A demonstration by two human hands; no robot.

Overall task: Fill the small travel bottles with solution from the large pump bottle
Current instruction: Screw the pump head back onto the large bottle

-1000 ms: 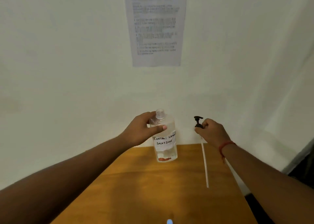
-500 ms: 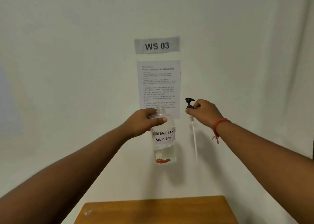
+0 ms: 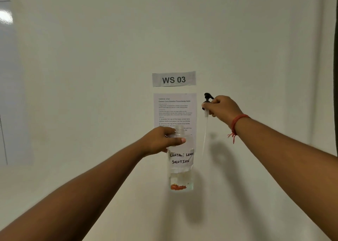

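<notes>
Raised both hands; left hand (image 3: pixel 161 140) grips open bottle (image 3: pixel 180 160), right hand (image 3: pixel 222 108) at 2 o'clock pinches pump (image 3: pixel 207 99) clear for pouring.

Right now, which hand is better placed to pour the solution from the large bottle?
The left hand. It already grips the large bottle near its open neck and would only need to tilt it. The right hand is occupied holding the removed pump head. No travel bottle is in view.
</notes>
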